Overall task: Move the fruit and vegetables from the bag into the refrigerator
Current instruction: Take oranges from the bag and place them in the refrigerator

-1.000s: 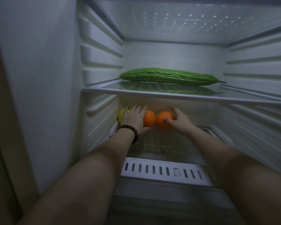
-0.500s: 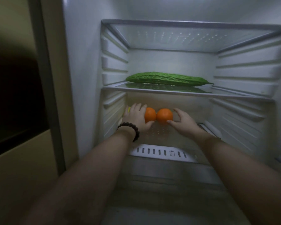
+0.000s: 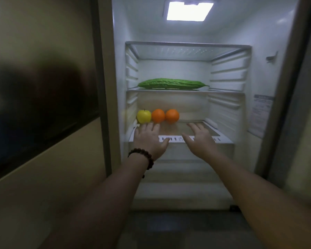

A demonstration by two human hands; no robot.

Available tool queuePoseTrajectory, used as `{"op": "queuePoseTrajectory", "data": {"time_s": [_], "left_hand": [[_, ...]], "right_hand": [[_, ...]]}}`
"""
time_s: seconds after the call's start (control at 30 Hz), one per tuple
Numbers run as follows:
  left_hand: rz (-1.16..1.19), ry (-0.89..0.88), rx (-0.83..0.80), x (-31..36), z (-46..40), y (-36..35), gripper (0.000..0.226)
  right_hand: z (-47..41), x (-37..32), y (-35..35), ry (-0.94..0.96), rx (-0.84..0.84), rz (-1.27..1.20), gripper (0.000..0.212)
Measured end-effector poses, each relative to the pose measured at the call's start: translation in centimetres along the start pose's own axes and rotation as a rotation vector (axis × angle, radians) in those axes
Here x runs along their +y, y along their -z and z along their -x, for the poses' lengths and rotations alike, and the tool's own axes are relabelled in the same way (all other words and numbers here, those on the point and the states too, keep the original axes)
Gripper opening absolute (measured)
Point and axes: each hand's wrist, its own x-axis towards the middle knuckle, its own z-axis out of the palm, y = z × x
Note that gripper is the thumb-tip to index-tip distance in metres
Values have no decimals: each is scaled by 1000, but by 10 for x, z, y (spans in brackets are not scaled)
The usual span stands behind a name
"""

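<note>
Along lower shelf (image 3: 201, 125) left edge: apple (image 3: 143, 116), two oranges (image 3: 158, 115) touching. I see left grip (image 3: 149, 139) and right grip (image 3: 199, 139) wide, holding nothing.

- We take this for a home kitchen: an open white household refrigerator (image 3: 187, 33) fills the view from 12 o'clock down to the centre.
- Its lit rectangular ceiling lamp (image 3: 188, 10) at 12 o'clock and clear glass shelves (image 3: 223, 91) on ribbed side walls mark a domestic appliance.
- Fresh food sits inside: a long bumpy green gourd (image 3: 171, 83) on the middle shelf, and, on the shelf under it, a yellow apple (image 3: 143, 116) touching the nearer of two round oranges (image 3: 158, 115).
- At 9 o'clock stands a beige cabinet front with a dark glossy panel (image 3: 34, 105).
- A printed paper label (image 3: 261, 112) sticks to the inner wall at 3 o'clock.
</note>
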Motion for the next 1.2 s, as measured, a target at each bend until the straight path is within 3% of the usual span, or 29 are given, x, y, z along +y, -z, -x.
{"op": "queuePoseTrajectory", "data": {"time_s": [0.23,0.53,0.9,1.2], "left_hand": [[98,-42,0,21,106,39,65],[209,-78,-214,77,208,69,67],[350,-331,-312,179,333,92,69],[504,-583,-458,297,482,146,70]], "right_hand": [[126,-28,34,-17,96,59,52],[254,-28,66,-113,118,144,52],[427,3,143,-305,203,260,48],[635,6,252,-607,277,417,50]]}}
